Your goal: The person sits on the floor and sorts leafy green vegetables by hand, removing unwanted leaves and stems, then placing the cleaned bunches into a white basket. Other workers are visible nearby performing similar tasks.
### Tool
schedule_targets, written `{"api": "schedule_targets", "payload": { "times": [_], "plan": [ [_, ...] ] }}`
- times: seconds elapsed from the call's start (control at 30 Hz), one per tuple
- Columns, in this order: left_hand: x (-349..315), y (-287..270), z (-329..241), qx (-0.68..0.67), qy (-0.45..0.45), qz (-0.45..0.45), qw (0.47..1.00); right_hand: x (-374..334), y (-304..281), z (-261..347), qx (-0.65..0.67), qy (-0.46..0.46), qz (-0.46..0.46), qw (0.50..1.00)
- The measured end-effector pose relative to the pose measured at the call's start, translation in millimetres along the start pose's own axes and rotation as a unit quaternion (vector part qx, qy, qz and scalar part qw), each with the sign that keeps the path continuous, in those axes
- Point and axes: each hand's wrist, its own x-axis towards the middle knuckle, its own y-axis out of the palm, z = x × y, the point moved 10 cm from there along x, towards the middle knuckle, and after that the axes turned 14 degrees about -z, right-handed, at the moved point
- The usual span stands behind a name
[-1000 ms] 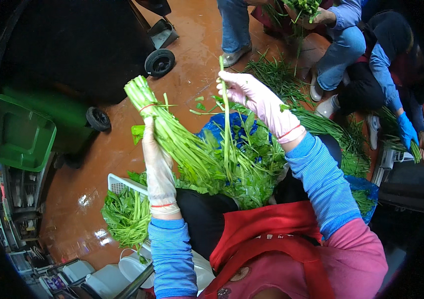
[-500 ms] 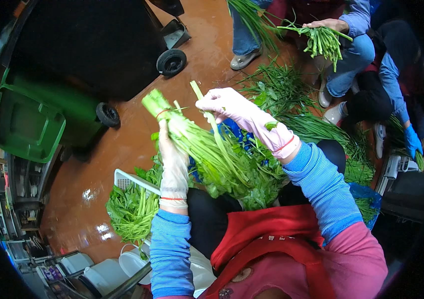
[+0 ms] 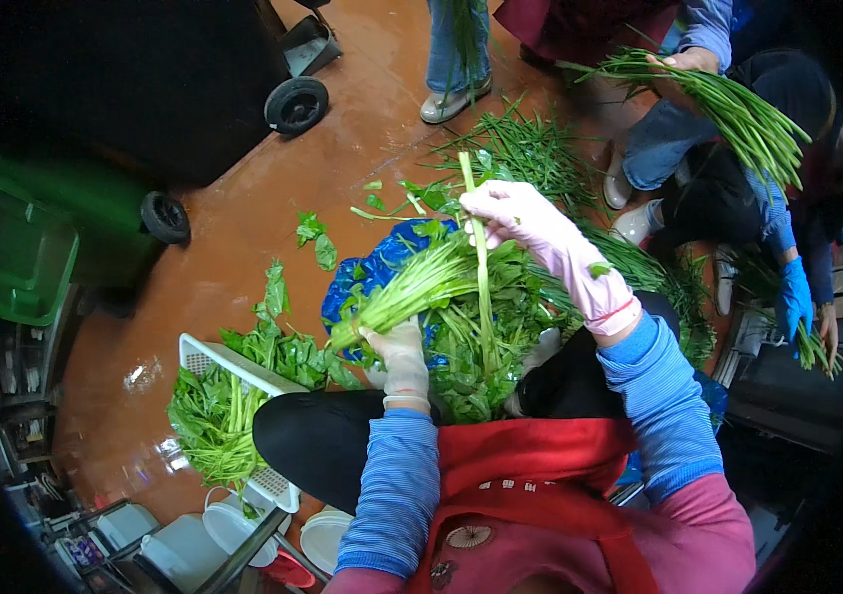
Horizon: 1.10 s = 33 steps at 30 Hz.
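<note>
Your left hand [image 3: 396, 351] is gripping the bunch [image 3: 423, 278] over the pile [image 3: 466, 391], likely steadying it; your right hand [image 3: 530, 223], apart, is pinching one stalk [image 3: 482, 267], seemingly for separation. A basket [image 3: 275, 488] is standing near left.

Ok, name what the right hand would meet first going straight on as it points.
Past the green stalk it holds, the right hand would likely meet loose leaves beside the blue plastic, though depth is unclear and it may pass above them.

Green bin [image 3: 20, 252], black wheeled container [image 3: 134, 89] beside it, white pail [image 3: 230, 527], shiny brown floor [image 3: 114, 327]
</note>
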Motion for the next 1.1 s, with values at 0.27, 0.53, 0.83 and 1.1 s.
{"api": "schedule_targets", "payload": {
  "times": [0.27,0.53,0.83,1.1],
  "plan": [
    [-19.8,-74.3,10.8,0.358,0.046,-0.219,0.907,21.6,-44.1,-23.7,0.01,0.013,-0.071,0.997],
    [-151.7,124.1,63.4,0.519,0.1,0.294,0.796,26.0,10.0,-25.6,0.062,0.023,-0.024,0.998],
    [-120.5,146.9,9.7,0.304,-0.048,0.15,0.939,-7.0,70.5,-48.3,-0.03,0.001,0.149,0.988],
    [-123.9,168.3,-20.2,0.206,-0.038,0.133,0.969,-66.2,126.9,-61.8,-0.08,0.018,0.39,0.917]
  ]
}}
